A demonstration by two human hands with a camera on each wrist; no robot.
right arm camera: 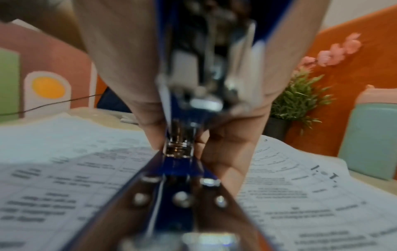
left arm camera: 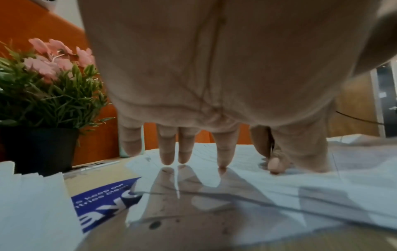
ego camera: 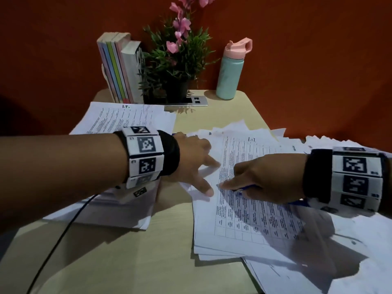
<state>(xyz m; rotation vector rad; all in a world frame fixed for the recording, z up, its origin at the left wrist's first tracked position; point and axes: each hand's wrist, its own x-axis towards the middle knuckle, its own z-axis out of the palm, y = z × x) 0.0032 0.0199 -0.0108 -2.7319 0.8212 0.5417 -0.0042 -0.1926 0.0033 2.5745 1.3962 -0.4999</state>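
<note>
A pile of printed sheets (ego camera: 244,225) with a table of text on top lies on the right half of the beige table (ego camera: 148,262). My left hand (ego camera: 197,166) is spread over the pile's left edge, and its straight fingertips (left arm camera: 224,161) press down on the paper (left arm camera: 279,195). My right hand (ego camera: 261,177) grips a blue stapler (ego camera: 297,202) and rests on the top sheet, forefinger stretched out toward the left hand. In the right wrist view the stapler (right arm camera: 180,169) runs from the palm down to the printed page (right arm camera: 300,195), metal parts showing.
A second stack of papers (ego camera: 118,209) lies under my left forearm, with more sheets (ego camera: 127,117) behind it. At the back stand upright books (ego camera: 118,66), a potted plant with pink flowers (ego camera: 176,60) and a mint bottle with a pink lid (ego camera: 230,71). A black cable (ego camera: 63,232) crosses the front left.
</note>
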